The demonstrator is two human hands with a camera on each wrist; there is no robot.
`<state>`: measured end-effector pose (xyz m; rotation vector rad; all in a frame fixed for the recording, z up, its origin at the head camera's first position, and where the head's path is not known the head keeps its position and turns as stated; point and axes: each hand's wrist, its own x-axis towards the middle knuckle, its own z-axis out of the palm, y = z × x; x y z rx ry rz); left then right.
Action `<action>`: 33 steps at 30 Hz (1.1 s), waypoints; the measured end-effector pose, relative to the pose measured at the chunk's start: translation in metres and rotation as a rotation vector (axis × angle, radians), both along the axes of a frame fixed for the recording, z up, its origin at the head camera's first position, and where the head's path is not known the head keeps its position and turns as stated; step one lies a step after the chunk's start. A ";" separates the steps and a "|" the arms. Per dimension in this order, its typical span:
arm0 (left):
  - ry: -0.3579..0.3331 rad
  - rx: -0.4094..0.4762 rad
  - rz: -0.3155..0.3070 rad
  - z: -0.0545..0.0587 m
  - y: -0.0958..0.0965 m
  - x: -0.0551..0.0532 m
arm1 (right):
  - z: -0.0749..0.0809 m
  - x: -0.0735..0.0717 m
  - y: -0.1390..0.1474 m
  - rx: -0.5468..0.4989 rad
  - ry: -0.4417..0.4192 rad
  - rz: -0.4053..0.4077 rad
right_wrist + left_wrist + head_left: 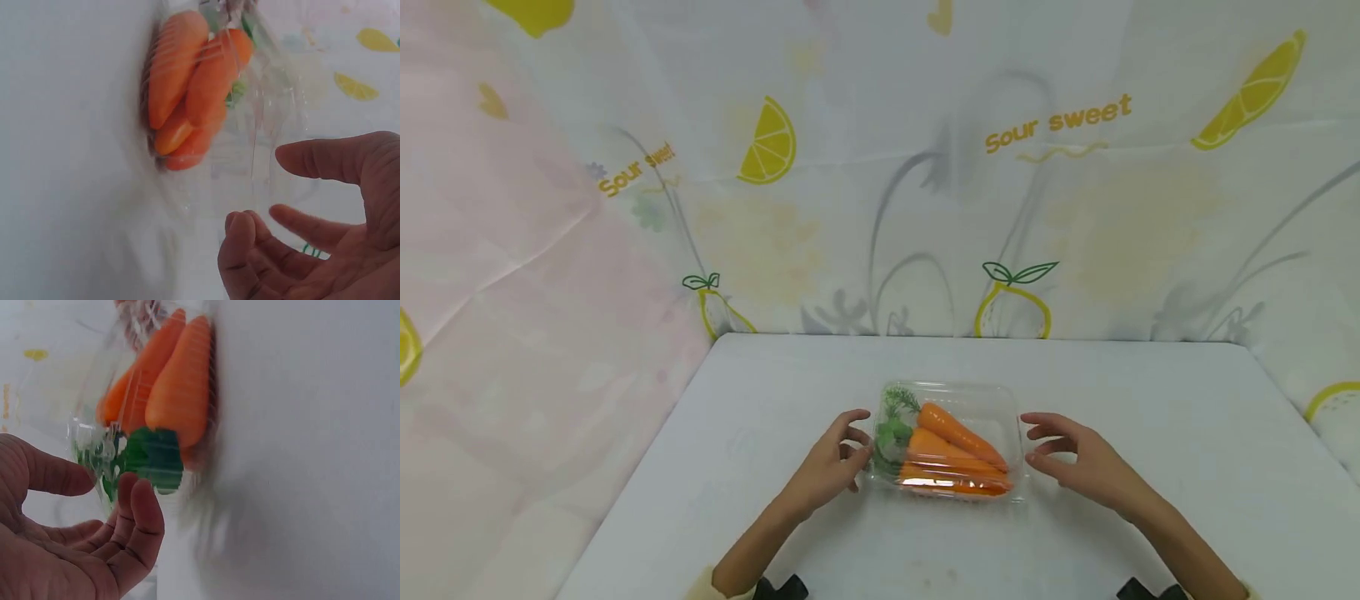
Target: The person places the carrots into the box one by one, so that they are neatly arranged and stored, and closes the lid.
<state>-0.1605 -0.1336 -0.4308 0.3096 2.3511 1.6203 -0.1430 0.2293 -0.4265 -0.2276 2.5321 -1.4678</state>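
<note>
A clear plastic clamshell box (pixel 1000 408) lies on the white table with its lid down. Inside it are several orange carrots (pixel 955 454) with green tops (pixel 892 442) at the left end. My left hand (pixel 831 462) is at the box's left edge, fingers loosely bent; whether the fingertips touch the plastic I cannot tell. On the opposite side, my right hand (pixel 1082 458) is beside the right edge, thumb and fingers spread apart with nothing between them. The left wrist view shows the leafy ends (pixel 153 459) close to the left fingertips.
The white table (pixel 760 392) reaches back to a cloth backdrop (pixel 865 233) printed with lemons and lettering. Black straps (pixel 782 587) show at the wrists near the lower frame edge.
</note>
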 end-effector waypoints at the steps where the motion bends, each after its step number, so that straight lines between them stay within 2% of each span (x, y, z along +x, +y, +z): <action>1: -0.023 -0.003 0.005 0.002 0.001 0.003 | 0.001 0.003 -0.001 -0.032 -0.053 0.004; 5: -0.120 0.013 0.033 0.006 0.004 0.012 | 0.002 0.013 -0.005 -0.117 -0.193 0.005; 10: -0.209 0.080 0.056 0.007 0.007 0.015 | -0.001 0.018 -0.009 -0.193 -0.276 0.044; 17: -0.209 0.120 0.040 0.005 0.007 0.013 | -0.003 0.017 -0.012 -0.323 -0.282 0.109; 23: -0.253 0.142 0.040 0.003 0.008 0.013 | -0.006 0.019 -0.012 -0.381 -0.270 0.102; 29: -0.199 0.115 0.010 0.006 0.006 0.014 | -0.009 0.018 -0.009 -0.349 -0.253 0.094; 31: -0.157 0.056 -0.012 0.007 0.005 0.015 | -0.009 0.017 -0.007 -0.296 -0.225 0.105; 33: -0.082 -0.054 -0.030 0.008 0.002 0.016 | -0.008 0.016 -0.003 -0.215 -0.167 0.112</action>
